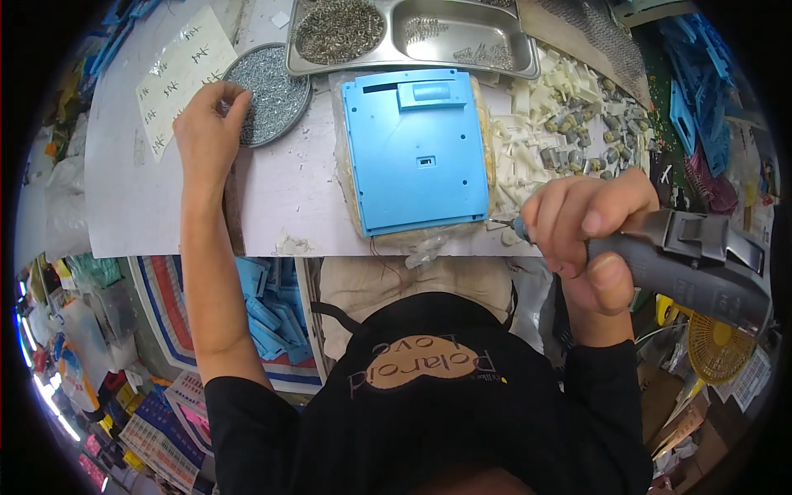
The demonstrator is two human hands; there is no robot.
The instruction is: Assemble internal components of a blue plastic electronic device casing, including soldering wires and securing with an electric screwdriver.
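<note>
- Blue case (pixel 412 194): lies flat on a plastic-wrapped pad (pixel 425 250) on the white table (pixel 124 202), in front of the person. This is the landmark for all places below.
- Right hand (pixel 590 223): right of the case, fingers and thumb wrapped firmly round a grey power screwdriver (pixel 693 268). The tool's thin bit points at the case's lower right corner; whether it touches cannot be told.
- Left hand (pixel 208 124): left of the case, at the rim of a round dish (pixel 308 107) of small silvery screws (pixel 276 99). Thumb and forefinger curl toward each other; whether a screw is pinched between them cannot be told.
- Metal tray (pixel 396 64): just beyond the case's far edge, with small metal parts in its compartments.
- White plastic pieces (pixel 528 136): heaped right of the case, mixed with small grey parts (pixel 565 157).
- Paper sheet (pixel 157 103): left of the case, beyond the dish, bearing handwritten marks.
- Blue plastic parts (pixel 276 330): piled below and left of the case, under table level.
</note>
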